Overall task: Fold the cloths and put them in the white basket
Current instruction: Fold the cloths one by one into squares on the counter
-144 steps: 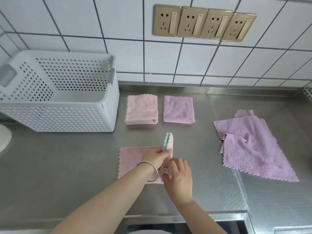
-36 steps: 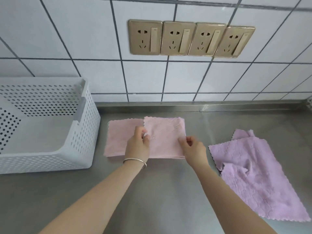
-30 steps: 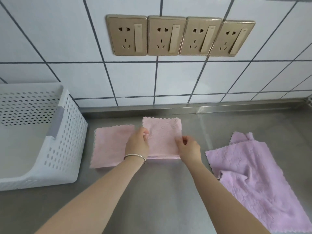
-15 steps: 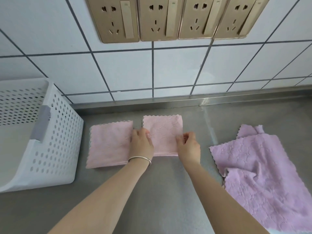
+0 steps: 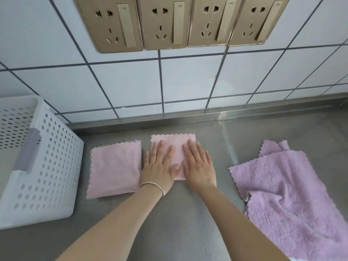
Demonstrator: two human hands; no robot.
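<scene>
A small folded pink cloth lies on the steel counter near the wall. My left hand and my right hand both press flat on it, fingers straight and spread. Another folded pink cloth lies just to the left, apart from my hands. An unfolded, rumpled purple cloth lies at the right. The white perforated basket stands at the far left; the part of its inside that shows holds no cloth.
The steel counter meets a white tiled wall with a raised metal lip at the back. Several gold wall sockets hang above. Bare counter lies in front of the cloths.
My hands held the folded pink cloth by its edges, set it down right of the other folded one, and now lie flat on top of it. The camera has moved closer.
</scene>
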